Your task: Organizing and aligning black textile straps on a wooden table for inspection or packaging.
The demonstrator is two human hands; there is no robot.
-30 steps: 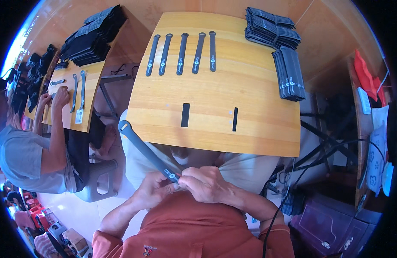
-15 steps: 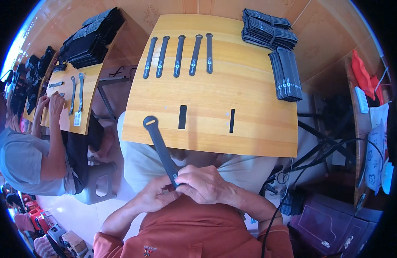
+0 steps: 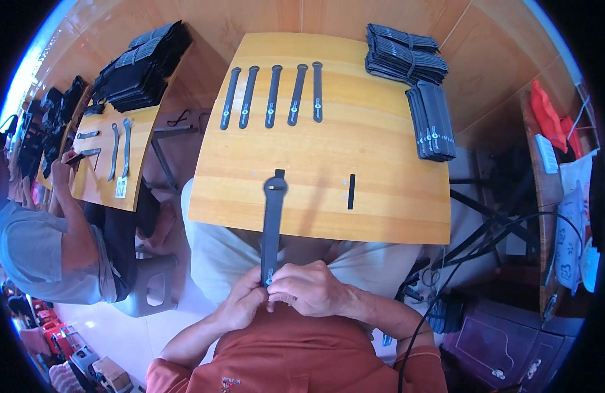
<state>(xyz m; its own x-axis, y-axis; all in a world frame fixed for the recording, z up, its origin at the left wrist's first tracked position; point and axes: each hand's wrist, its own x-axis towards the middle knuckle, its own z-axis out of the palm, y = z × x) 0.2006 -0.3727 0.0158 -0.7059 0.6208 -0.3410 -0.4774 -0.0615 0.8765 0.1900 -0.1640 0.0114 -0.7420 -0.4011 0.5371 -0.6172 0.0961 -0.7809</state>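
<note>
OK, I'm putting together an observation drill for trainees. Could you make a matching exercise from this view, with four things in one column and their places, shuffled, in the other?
Things
1. Held strap
2. Row of five straps
3. Banded stack
4. Grey stool

Places
A. At the far right corner of the table
B. On the floor, left of the table
C. In the grip of the left hand and right hand
D. Flat on the table's far left part

Right pairs: 1-C, 2-D, 3-A, 4-B
</note>
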